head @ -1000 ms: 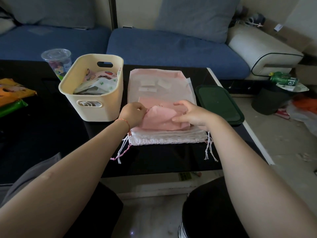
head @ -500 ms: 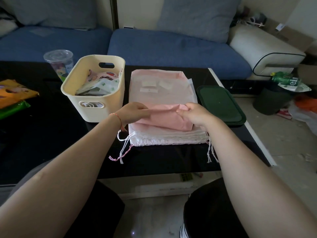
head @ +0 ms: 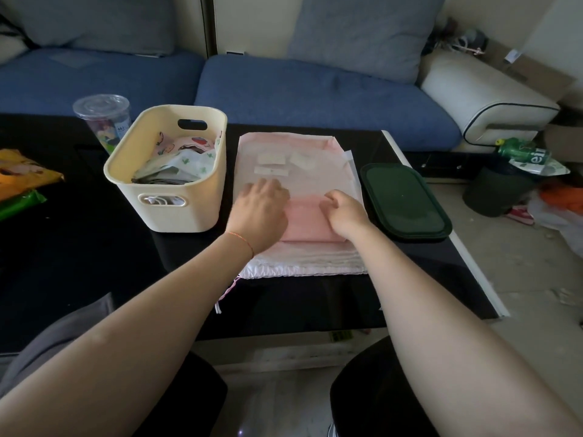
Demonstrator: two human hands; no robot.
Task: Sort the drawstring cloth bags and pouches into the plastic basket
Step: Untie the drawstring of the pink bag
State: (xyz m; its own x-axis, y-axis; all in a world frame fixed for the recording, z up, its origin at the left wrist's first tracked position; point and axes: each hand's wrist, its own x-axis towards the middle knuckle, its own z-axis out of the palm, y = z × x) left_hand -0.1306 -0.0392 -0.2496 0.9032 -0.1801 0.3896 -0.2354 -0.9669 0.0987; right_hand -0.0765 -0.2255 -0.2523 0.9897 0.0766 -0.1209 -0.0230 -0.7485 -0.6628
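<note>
A folded pink cloth bag [head: 307, 220] lies on top of a flat stack of pale pink and white drawstring bags [head: 295, 167] on the black table. My left hand [head: 260, 209] lies flat across the pink bag's left end, fingers stretched forward. My right hand [head: 345, 211] rests on its right end with the fingers curled onto the cloth. A cream plastic basket [head: 176, 212] stands just left of the stack and holds several printed pouches [head: 186, 156]. White drawstrings [head: 225, 294] hang off the stack's near left corner.
A dark green lid [head: 405, 201] lies right of the stack near the table's right edge. A clear lidded cup [head: 104, 121] stands behind the basket. Orange and green packets [head: 19, 184] lie far left. A blue sofa [head: 315, 93] runs behind the table; bins and litter sit on the floor at right.
Both hands have brought the pink bag down from a loose, lifted fold to lie flat on the stack. My left hand has opened out and slid forward over it.
</note>
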